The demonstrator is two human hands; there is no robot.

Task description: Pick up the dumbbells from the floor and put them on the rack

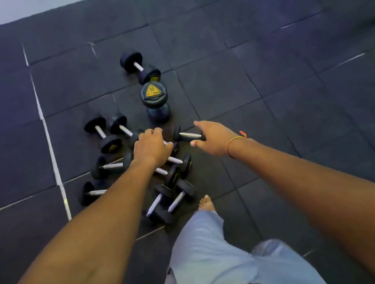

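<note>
A small dumbbell's (171, 155) steel handle is gripped by the left hand (151, 148), fingers curled round it, amid a cluster of dumbbells lying on the floor. The right hand (213, 137) is held open, fingers spread, just beside another small dumbbell (189, 135); contact cannot be told. Beyond the hands, a larger dumbbell (155, 102) marked 10 is stood on end on the black rubber floor tiles (269, 73). A bare foot (206, 203) is seen near the pile.

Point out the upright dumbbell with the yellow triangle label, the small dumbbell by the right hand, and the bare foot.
Upright dumbbell with the yellow triangle label (153, 92): head view, on its top end face.
Small chrome-handled black dumbbell (189, 135): head view, on its handle.
Bare foot (206, 203): head view, on its top.
</note>
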